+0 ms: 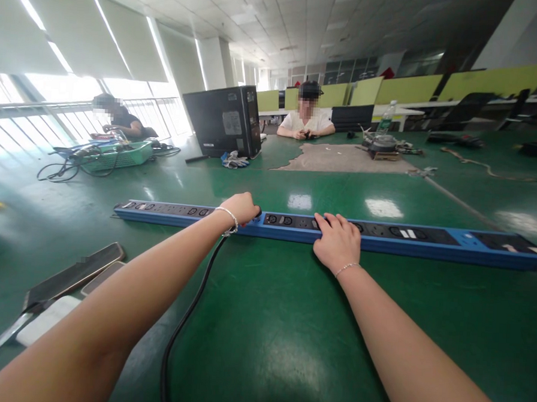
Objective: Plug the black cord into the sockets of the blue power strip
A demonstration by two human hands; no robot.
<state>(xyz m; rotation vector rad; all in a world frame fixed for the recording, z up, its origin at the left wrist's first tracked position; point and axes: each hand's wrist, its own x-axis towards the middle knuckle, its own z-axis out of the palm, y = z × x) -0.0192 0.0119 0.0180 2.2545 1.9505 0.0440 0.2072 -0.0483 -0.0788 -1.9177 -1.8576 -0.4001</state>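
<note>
A long blue power strip point(289, 231) with black socket panels lies across the green tabletop in front of me. My left hand point(241, 208) is closed at its middle, around a black plug point(259, 212) that is mostly hidden by the fingers. From beneath that wrist a black cable point(196, 302) hangs in a curve towards the bottom edge. Farther right, my right hand point(338, 242) is laid over the strip, its fingers bent across the top and the thumb at the near side. Parts of the sockets under both hands are covered.
Phone-like flat devices point(75, 275) lie at the lower left. Beyond the strip stand a black computer case point(223, 123), gloves point(234, 159) and a green basket point(127, 156) with cables. Two people sit across the table. A bottle point(387, 117) and a mechanical part point(382, 144) are at the back right.
</note>
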